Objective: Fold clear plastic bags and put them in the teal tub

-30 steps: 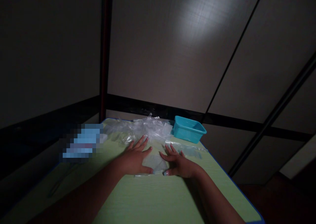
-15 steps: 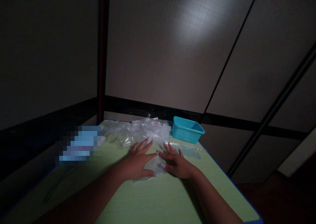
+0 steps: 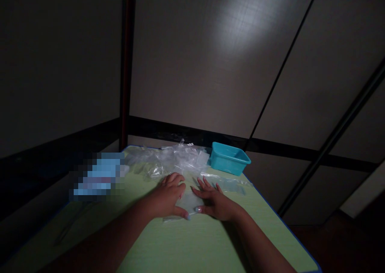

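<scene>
A small clear plastic bag [image 3: 190, 202] lies flat on the green tabletop between my hands. My left hand [image 3: 168, 196] rests on its left side, fingers bent and thumb stretched out toward the near edge; nothing shows in its grip. On the bag's right side my right hand [image 3: 216, 200] lies palm down with fingers spread. Both hands cover parts of the bag. Just beyond the right hand is another flat clear plastic bag [image 3: 233, 185].
Crumpled clear plastic bags [image 3: 177, 158] are heaped at the table's far side. A turquoise basket [image 3: 227, 164] stands at the far right edge. A blurred-out blue item [image 3: 99, 174] is at the left. Dark panels [image 3: 192, 64] rise behind the green table [image 3: 168, 245].
The fingers of my left hand have curled in from their spread pose, uncovering more of the bag. My right hand stays spread in nearly the same place.
</scene>
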A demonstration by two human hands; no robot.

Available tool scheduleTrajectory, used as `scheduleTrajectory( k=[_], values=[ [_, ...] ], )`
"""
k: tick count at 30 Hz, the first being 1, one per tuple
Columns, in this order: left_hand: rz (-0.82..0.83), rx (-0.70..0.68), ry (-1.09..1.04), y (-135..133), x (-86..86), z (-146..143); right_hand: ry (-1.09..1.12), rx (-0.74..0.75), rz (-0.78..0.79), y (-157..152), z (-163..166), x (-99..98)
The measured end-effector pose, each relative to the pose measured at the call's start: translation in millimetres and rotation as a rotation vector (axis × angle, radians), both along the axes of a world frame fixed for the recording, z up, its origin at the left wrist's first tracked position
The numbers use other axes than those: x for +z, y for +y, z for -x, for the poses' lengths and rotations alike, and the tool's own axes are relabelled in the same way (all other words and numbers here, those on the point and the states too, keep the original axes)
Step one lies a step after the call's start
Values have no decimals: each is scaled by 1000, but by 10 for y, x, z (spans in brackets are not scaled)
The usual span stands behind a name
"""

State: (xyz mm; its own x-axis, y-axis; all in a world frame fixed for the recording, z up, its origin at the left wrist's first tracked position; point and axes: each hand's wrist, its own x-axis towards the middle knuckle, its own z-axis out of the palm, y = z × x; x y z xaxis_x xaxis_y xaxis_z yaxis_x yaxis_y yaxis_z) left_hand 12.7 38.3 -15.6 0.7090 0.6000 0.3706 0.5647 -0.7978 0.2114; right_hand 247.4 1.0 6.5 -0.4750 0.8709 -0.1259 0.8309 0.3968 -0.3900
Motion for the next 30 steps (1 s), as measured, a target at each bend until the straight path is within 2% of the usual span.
scheduleTrajectory(
  k=[13,20,23,25,28,30],
  values=[
    [11,-39,4,93,18,85,-55,-3,55,16,-31,16],
    [9,-82,-8,75,119,88,-53,-10,61,20,-29,18],
    [59,-104,-66,-81,213,-5,-58,-6,67,21,-24,13],
    [130,-175,-76,-257,278,-96,-67,-4,62,23,-25,8],
    [250,-342,11,-523,344,-232,-139,7,43,29,-30,4],
    [307,-380,73,-632,354,-292,-204,31,31,34,-32,4]
  ],
)
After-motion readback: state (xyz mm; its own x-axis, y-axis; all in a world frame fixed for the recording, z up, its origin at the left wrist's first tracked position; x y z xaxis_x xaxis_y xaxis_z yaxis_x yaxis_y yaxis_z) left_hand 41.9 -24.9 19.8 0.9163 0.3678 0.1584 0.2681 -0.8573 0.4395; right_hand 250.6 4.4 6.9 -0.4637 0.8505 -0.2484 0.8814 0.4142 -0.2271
